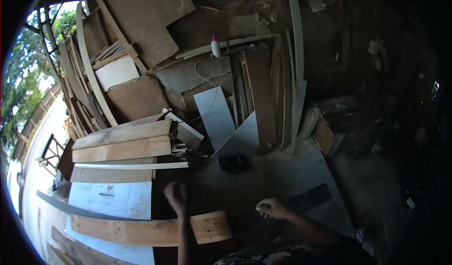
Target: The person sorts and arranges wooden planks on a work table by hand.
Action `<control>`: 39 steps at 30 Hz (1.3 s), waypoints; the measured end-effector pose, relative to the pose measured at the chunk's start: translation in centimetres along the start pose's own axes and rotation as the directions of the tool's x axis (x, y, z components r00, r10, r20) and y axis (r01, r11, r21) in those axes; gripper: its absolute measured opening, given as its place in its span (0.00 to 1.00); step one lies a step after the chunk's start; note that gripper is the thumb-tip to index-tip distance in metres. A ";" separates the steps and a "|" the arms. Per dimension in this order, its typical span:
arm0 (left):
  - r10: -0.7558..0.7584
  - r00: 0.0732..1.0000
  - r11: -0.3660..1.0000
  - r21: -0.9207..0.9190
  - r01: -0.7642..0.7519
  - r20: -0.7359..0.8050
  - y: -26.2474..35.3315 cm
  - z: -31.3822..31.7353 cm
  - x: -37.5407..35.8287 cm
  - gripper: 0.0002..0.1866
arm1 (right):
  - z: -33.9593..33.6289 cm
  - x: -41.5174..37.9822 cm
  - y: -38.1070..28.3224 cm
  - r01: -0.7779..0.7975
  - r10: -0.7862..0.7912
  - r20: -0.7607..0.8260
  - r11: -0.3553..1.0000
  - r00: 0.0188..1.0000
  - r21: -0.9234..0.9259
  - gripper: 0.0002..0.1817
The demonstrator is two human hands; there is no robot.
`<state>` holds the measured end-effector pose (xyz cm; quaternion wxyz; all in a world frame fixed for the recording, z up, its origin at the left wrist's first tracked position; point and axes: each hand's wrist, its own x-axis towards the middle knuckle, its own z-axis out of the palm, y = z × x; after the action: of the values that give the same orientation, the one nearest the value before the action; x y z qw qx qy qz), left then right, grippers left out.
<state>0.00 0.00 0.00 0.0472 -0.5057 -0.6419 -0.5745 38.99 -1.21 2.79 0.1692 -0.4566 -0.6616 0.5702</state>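
My left hand (176,197) is raised over the dark gap right of the stacked boards, its fingers curled closed. Whatever it may hold is hidden. Below it, my left forearm crosses above a light wooden plank (127,231) with dark nail marks. My right hand (274,209) is further right, with thumb and fingers pinched together around something too small to make out. A white-blue board (110,200) with a dark slim mark lies left of my left hand. Beyond both hands sits a black boxy object (233,163). A dark flat strip (310,196) lies past my right hand.
Wooden boards (122,147) are stacked at the left, with a thin white strip (132,165) across them. Sheets and planks (260,100) lean against the back. A white bottle with a red tip (215,47) stands on a ledge. The right side is very dark.
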 end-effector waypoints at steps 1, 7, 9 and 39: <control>0.114 0.992 0.992 -0.069 -0.110 0.060 3.6 3.0 -1.3 0.09 | -1.3 -2.0 1.0 -0.042 0.043 -0.041 0.999 0.998 0.024 0.16; 0.124 0.528 0.987 -0.158 0.020 0.840 12.8 16.8 -6.9 0.15 | -7.3 -12.6 11.2 -0.122 0.240 -0.299 0.923 0.923 0.366 0.18; 0.151 0.342 0.983 -0.177 0.046 0.928 17.3 22.2 -8.8 0.17 | -11.1 -16.9 16.1 -0.186 0.358 -0.414 0.898 0.837 0.400 0.16; -0.180 -0.142 0.976 0.194 0.100 0.973 28.6 83.8 -30.1 0.29 | -67.5 -26.4 50.3 -0.226 0.709 -0.653 0.704 0.266 0.673 0.20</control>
<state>78.33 43.04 -27.68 -0.4970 -0.6910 -0.5247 0.0143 123.80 14.81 -15.38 0.4048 -0.8093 -0.1430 0.4008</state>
